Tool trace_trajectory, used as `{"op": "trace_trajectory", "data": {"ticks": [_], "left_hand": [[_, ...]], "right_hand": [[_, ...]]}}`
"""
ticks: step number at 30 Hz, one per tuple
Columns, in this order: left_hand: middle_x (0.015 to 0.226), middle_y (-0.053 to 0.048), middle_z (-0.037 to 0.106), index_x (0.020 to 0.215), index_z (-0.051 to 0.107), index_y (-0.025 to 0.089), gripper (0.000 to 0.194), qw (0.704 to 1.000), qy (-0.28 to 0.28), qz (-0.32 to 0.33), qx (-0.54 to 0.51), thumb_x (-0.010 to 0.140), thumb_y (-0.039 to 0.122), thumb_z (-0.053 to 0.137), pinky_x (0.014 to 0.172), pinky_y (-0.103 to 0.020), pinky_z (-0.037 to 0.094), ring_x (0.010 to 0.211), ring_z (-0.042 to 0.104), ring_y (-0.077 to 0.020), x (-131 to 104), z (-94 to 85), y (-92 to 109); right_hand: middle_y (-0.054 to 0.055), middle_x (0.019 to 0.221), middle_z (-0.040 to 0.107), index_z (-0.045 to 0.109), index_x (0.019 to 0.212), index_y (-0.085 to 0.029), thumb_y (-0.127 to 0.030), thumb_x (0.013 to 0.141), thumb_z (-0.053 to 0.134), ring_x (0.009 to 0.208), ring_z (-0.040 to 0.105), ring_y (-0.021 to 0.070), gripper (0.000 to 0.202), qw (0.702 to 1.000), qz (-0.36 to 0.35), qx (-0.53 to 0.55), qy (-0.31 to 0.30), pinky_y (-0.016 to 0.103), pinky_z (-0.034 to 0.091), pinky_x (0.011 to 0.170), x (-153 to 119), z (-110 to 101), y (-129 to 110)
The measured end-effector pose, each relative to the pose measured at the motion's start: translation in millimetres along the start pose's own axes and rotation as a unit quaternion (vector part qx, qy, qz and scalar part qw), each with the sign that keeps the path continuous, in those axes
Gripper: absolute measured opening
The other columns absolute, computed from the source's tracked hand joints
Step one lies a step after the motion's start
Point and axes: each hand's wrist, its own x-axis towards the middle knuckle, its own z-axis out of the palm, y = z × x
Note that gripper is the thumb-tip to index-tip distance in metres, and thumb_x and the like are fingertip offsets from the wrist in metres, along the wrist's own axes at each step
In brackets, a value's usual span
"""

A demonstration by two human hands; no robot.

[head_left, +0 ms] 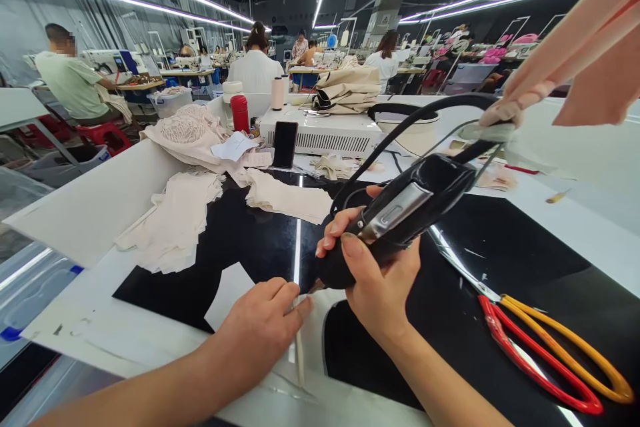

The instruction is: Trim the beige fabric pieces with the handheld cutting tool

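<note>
Above the bench (100, 330), the right hand (380, 280) wraps its fingers around the black tool (400, 210), whose long axis slopes from upper right down toward the left hand (265, 327), near its lower end; whether the left fingers pinch the pale strip (300, 357), I cannot tell.

Showing bare on both sides — baring the left hand (265, 323) and left forearm (145, 383), plus the right hand (383, 287) and right forearm (443, 377), as far as the lower edge of the view. Displaying a broad, smooth back and rounded knuckles on the left, slender fingers (343, 221) and a short-nailed thumb (353, 252) on the right. Narrowing at the wrists — then widening into smooth, evenly rounded, uncovered forearms.
</note>
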Motion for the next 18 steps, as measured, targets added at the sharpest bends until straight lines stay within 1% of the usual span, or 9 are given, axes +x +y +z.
{"op": "trace_trajectory", "data": {"ticks": [5, 9, 13, 18], "left_hand": [[0.107, -0.011, 0.072, 0.131, 0.061, 0.011, 0.033, 1.000, 0.002, -0.001, 0.002, 0.102, 0.000, 0.048, 0.069, -0.034, 0.062, 0.087, 0.070, -0.0237, 0.7, 1.1, 0.2], [0.108, -0.012, 0.071, 0.134, 0.058, 0.010, 0.038, 1.000, 0.001, 0.006, 0.002, 0.100, -0.003, 0.045, 0.068, -0.035, 0.061, 0.087, 0.070, -0.0242, 0.9, 0.7, -0.7], [0.105, -0.011, 0.071, 0.133, 0.058, 0.010, 0.038, 1.000, 0.011, 0.002, 0.004, 0.100, -0.003, 0.045, 0.068, -0.034, 0.061, 0.085, 0.070, -0.0236, 1.3, 0.0, -0.5], [0.105, -0.011, 0.072, 0.133, 0.059, 0.010, 0.035, 1.000, 0.024, 0.000, 0.007, 0.103, -0.001, 0.045, 0.066, -0.033, 0.060, 0.085, 0.070, -0.0232, 1.9, 1.0, 0.6]], "right_hand": [[-0.007, 0.081, 0.070, 0.057, 0.117, -0.030, -0.031, 0.089, 0.085, 0.057, 0.065, 0.0128, 0.040, 1.000, -0.004, 0.012, -0.004, 0.028, 0.060, 0.053, -1.0, 1.3, -1.5], [-0.007, 0.081, 0.069, 0.056, 0.120, -0.031, -0.037, 0.089, 0.086, 0.056, 0.065, 0.0134, 0.044, 1.000, 0.000, 0.017, -0.004, 0.028, 0.059, 0.051, -1.1, 2.5, -2.1], [-0.006, 0.081, 0.068, 0.056, 0.112, -0.030, -0.040, 0.089, 0.086, 0.056, 0.065, 0.0134, 0.040, 1.000, -0.004, 0.011, -0.006, 0.028, 0.059, 0.051, -0.7, 2.8, -2.2], [-0.006, 0.082, 0.069, 0.054, 0.109, -0.030, -0.037, 0.092, 0.083, 0.058, 0.065, 0.0132, 0.033, 1.000, -0.003, 0.011, -0.016, 0.028, 0.060, 0.052, -3.0, 1.7, -1.1]]}}
